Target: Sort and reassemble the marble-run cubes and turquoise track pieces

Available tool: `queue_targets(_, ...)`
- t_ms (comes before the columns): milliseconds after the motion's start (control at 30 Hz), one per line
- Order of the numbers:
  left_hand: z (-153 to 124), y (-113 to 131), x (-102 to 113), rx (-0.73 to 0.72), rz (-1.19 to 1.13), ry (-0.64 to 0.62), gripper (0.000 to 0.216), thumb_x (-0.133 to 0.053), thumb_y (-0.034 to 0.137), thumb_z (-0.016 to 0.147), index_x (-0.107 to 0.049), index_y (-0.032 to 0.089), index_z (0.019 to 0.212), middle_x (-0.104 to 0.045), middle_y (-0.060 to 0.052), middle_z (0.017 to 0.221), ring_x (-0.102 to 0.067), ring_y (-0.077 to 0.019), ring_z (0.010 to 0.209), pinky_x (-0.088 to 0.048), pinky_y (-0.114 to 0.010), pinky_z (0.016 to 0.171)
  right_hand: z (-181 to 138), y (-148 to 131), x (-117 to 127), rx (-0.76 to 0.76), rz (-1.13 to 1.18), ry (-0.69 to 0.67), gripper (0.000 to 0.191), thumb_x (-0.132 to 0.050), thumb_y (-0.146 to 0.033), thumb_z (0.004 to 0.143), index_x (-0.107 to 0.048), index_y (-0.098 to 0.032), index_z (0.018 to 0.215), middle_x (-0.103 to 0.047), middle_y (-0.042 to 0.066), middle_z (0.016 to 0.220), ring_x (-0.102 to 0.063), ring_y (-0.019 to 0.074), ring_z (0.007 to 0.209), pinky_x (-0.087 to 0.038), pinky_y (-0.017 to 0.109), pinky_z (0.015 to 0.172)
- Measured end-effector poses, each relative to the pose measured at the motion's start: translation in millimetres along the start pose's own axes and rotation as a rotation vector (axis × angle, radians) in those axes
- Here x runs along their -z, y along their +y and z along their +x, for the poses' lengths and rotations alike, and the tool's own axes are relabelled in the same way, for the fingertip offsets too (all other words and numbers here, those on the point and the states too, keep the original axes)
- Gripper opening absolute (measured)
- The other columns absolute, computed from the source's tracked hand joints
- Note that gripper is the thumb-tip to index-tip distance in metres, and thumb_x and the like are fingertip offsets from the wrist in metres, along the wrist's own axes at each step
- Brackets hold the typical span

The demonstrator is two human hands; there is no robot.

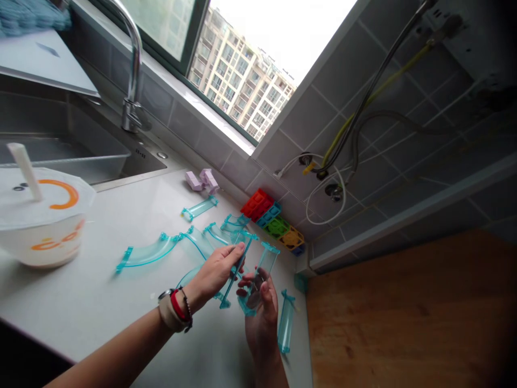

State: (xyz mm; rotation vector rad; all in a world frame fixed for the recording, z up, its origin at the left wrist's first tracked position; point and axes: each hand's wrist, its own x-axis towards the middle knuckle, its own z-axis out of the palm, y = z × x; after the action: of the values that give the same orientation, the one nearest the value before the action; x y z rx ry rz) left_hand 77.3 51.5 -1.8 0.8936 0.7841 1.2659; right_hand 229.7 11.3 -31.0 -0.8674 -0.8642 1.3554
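My left hand [218, 269] is closed on a straight clear teal track piece [238, 264], held on edge above the white counter [100, 302]. My right hand [260, 310] grips a second clear teal track piece [264, 264] from below, right beside the first. The two pieces are close together, and I cannot tell if they touch. A third straight teal piece [286, 323] lies on the counter just right of my right hand. Curved teal track pieces [149, 252] lie on the counter beyond my left hand.
A white lidded cup with a straw [40, 221] stands at the left. A steel sink [72, 151] and tap [131, 70] are behind it. Coloured blocks [274, 221] and lilac blocks [202, 180] sit by the tiled wall. The counter ends at the right above a wooden floor [404, 312].
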Motion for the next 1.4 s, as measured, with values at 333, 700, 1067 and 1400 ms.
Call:
queue_targets(333,-5,-1,-7,0.183,-0.118,-0.146,0.060,-0.060,0.079,0.085,-0.054,0.019,0.082,-0.047,0.006,0.061,-0.045,-0.0112,0.052,-0.038,-0.023,0.046,-4,8,-1,-0.043,0.008,-0.040,0.043,-0.080,-0.046,0.086,-0.064,-0.024,0.119,-0.077,0.005,0.102,-0.069,0.0177,0.087,-0.052,0.031,0.078)
queue_targets(700,-6,1,-9,0.170,-0.008,-0.096,0.055,-0.061,0.072,0.087,-0.058,0.018,0.079,-0.052,0.003,0.065,-0.048,-0.0118,0.052,-0.037,-0.021,0.040,-6,15,-4,-0.051,0.001,-0.046,0.048,-0.081,-0.050,0.084,-0.063,-0.024,0.119,-0.076,0.004,0.100,-0.071,0.0190,0.085,-0.053,0.030,0.073)
queue_targets(1067,-8,2,-11,0.145,0.027,-0.094,0.055,-0.059,0.066,0.092,-0.068,0.013,0.081,-0.063,-0.003,0.069,-0.050,-0.0104,0.050,-0.039,-0.020,0.042,-7,16,-2,-0.059,0.019,-0.062,0.045,-0.079,-0.046,0.087,-0.062,-0.023,0.121,-0.076,0.006,0.106,-0.072,0.0202,0.087,-0.058,0.034,0.077)
queue_targets(1400,-11,0,-16,0.137,-0.010,-0.014,0.052,-0.066,0.065,0.086,-0.065,0.014,0.077,-0.067,-0.003,0.071,-0.056,-0.0124,0.054,-0.045,-0.023,0.049,-8,15,-5,-0.087,0.007,-0.055,0.046,-0.078,-0.051,0.087,-0.061,-0.023,0.120,-0.077,0.006,0.102,-0.072,0.0197,0.079,-0.059,0.036,0.075)
